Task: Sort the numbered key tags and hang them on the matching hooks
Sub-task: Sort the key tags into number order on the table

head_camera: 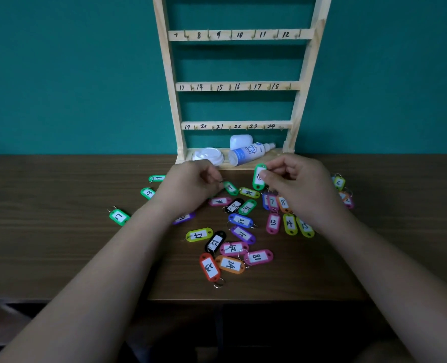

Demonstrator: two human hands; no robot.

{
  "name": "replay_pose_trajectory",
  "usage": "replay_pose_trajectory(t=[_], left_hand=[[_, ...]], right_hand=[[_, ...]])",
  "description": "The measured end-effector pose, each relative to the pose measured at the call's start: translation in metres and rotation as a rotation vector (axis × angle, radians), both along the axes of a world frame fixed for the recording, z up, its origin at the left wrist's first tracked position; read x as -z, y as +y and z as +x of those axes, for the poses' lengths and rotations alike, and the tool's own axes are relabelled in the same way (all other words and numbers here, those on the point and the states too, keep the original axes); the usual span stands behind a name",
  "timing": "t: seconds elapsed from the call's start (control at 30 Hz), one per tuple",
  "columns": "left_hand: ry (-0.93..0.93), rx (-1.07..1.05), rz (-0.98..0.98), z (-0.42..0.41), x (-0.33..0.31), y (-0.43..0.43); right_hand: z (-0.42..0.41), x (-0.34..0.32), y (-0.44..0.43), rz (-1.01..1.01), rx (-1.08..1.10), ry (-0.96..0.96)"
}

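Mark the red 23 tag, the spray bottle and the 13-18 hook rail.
red 23 tag (210, 267): head view, on its white label.
spray bottle (246, 153): head view, on its labelled body.
13-18 hook rail (239, 87): head view, mid-rail near the 16.

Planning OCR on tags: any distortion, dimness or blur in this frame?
Head view: wide-angle perspective splays the rack uprights; light dim and flat, no glare; rack numerals legible; the green tag in the right hand is partly covered by fingers; below the table edge nearly black.
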State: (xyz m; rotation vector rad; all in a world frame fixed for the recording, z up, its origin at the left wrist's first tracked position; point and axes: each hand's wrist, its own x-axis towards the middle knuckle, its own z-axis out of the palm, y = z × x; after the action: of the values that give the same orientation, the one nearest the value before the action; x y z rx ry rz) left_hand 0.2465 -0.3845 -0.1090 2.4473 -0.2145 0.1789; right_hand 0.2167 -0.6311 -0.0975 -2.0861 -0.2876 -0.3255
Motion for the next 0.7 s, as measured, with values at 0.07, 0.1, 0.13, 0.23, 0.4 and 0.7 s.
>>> replay_pose_trajectory(t=[0.07,0.1,0.13,0.23,0.4,0.7], left_hand=[[0.011,-0.078,0.102,0.005,0.004,0.003],[0.029,-0.101,0.131,0.008,0.006,0.004],[0.045,-0.115,0.153,0.009,0.007,0.004],[0.052,-0.13,0.218,0.012,0.01,0.0],[0.058,-0.162,0.266,0.015,0.008,-0.004],[0.028,-0.215,0.006,0.001,-0.008,-0.013]], right_hand=[[0.0,-0.002,-0.009,-0.007,0.02,0.011],[-0.001,-0.002,-0.014,-0.022,0.034,0.018],[-0.001,-0.003,-0.019,-0.039,0.046,0.028],[-0.005,-0.003,-0.038,-0.105,0.064,0.082],[-0.017,-0.006,-0.075,-0.258,0.033,0.196],[-0.027,0.008,-0.118,-0.3,0.025,0.312]])
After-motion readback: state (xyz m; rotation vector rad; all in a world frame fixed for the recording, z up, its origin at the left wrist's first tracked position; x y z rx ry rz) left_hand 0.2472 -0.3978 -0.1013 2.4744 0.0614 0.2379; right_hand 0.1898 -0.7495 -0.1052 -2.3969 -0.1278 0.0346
